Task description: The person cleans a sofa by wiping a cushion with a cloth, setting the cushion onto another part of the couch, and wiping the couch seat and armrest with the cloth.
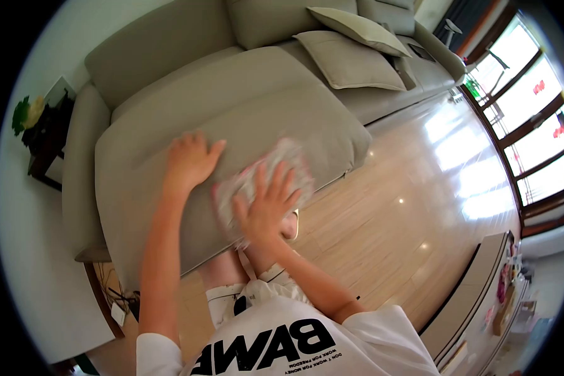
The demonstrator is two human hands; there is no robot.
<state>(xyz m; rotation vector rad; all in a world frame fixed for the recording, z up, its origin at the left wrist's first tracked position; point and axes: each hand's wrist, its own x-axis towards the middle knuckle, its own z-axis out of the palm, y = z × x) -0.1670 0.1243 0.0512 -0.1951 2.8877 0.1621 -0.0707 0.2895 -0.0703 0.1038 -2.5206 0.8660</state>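
Evidently blurred, the cloth [232, 194] looks thin and pale grey-white, with pinkish-red edging. It lies on the sofa's seat [232, 113], right by the front edge [200, 263], beneath the right hand [266, 210]. That hand's grip is wide, palm down with fingers spread; whether any cloth is pinched, I cannot tell. The cloth's long axis seems to slant from near the knees up and rightward, roughly along the edge. The left hand [193, 160], also open, is at the seat, apart from the cloth. The seat spreads beyond both hands toward two cushions [351, 59]; floor [382, 200] stretches rightward.
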